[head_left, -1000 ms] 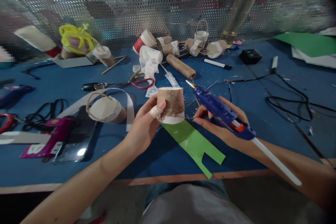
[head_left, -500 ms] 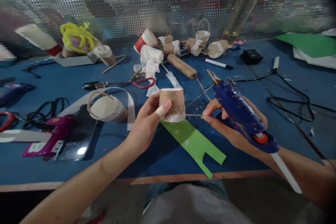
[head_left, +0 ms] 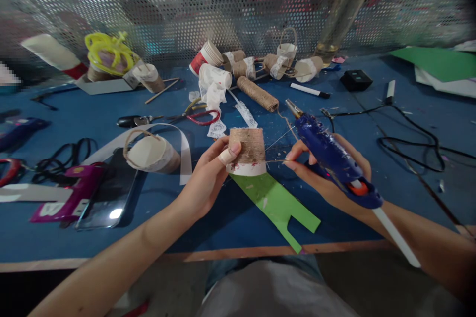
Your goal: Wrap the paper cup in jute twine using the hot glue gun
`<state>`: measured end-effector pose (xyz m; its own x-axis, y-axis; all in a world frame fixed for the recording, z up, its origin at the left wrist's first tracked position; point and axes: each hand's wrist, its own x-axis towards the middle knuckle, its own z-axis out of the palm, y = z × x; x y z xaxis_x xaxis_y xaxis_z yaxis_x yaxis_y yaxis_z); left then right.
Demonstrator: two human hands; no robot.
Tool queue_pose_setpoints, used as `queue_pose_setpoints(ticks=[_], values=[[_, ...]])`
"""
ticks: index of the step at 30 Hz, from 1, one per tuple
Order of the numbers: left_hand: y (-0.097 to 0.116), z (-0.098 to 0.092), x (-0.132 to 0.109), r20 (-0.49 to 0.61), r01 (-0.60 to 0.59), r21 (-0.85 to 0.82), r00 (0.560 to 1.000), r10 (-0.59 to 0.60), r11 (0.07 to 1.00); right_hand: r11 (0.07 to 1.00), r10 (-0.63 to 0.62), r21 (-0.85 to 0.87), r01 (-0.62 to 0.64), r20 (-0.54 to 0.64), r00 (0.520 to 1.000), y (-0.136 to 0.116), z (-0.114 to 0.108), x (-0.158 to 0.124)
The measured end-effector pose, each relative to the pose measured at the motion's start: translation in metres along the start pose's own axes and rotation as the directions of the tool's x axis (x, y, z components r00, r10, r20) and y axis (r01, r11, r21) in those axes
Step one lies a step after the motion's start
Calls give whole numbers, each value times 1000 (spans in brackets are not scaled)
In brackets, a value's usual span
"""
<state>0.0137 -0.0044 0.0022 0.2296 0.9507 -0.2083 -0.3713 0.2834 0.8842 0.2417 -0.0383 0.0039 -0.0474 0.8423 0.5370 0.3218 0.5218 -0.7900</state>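
My left hand (head_left: 210,173) is closed around a small paper cup (head_left: 248,151) wrapped in jute twine, with a white band bare at its lower end. A strand of twine (head_left: 275,161) runs taut from the cup to my right hand (head_left: 316,173), whose thumb and forefinger pinch it. That same hand also holds a blue hot glue gun (head_left: 327,151), nozzle up and to the left, a white glue stick (head_left: 397,237) poking out of its rear. The strand leads on to a twine roll (head_left: 257,94) lying behind. Under the cup lies a cut green sheet (head_left: 277,203).
Left of me stand a twine-handled cup (head_left: 154,154), a phone (head_left: 107,198) and a purple glue gun (head_left: 72,193). Red-handled scissors (head_left: 203,117), lace (head_left: 216,104) and several wrapped cups lie farther back. A water bottle (head_left: 340,20) leans by the mesh screen (head_left: 178,10). Black cable (head_left: 412,146) curls at right.
The cup has shifted slightly right and tilted, showing more of its white band. My right hand and the glue gun have moved a little left.
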Motion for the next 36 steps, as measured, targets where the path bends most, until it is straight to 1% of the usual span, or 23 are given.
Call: queue_pose_setpoints(ticks=[6, 9, 11, 14, 16, 19, 23, 26, 28, 33, 36], values=[[-1, -1, -1, 10, 15, -9, 1000, -14, 1000, 999, 43, 6, -43, -4, 999, -1, 1, 1], [0, 0, -2, 27, 22, -14, 999, -21, 1000, 998, 64, -28, -64, -12, 998, -1, 2, 1], [1, 1, -2, 33, 24, -9, 999, -24, 1000, 994, 99, -44, -100, -32, 995, 0, 4, 0], [2, 1, -2, 33, 32, -4, 999, -32, 999, 990, 140, 32, -138, -44, 989, 2, 5, 1], [3, 1, -3, 34, 31, -9, 999, -31, 999, 981, 175, 80, -175, 6, 984, 3, 5, 3], [3, 2, -4, 44, 17, -10, 999, -17, 1000, 959, 262, 92, -270, 89, 961, 2, 4, 7], [2, 2, -5, 79, -3, -11, 997, 3, 1000, 909, 374, 153, -388, 113, 921, 2, 3, 11], [2, 1, -4, 96, -12, -17, 995, 13, 1000, 894, 394, 132, -427, 221, 892, 5, 0, 14], [1, 1, -4, 104, -15, -22, 994, 18, 1000, 892, 391, 127, -435, 270, 880, 7, -1, 16], [-1, 0, -4, 113, -38, -18, 993, 40, 999, 859, 450, 151, -489, 233, 862, 7, -2, 16], [0, 1, -4, 103, -36, -3, 994, 37, 999, 862, 456, 138, -488, 211, 864, 7, -1, 14]])
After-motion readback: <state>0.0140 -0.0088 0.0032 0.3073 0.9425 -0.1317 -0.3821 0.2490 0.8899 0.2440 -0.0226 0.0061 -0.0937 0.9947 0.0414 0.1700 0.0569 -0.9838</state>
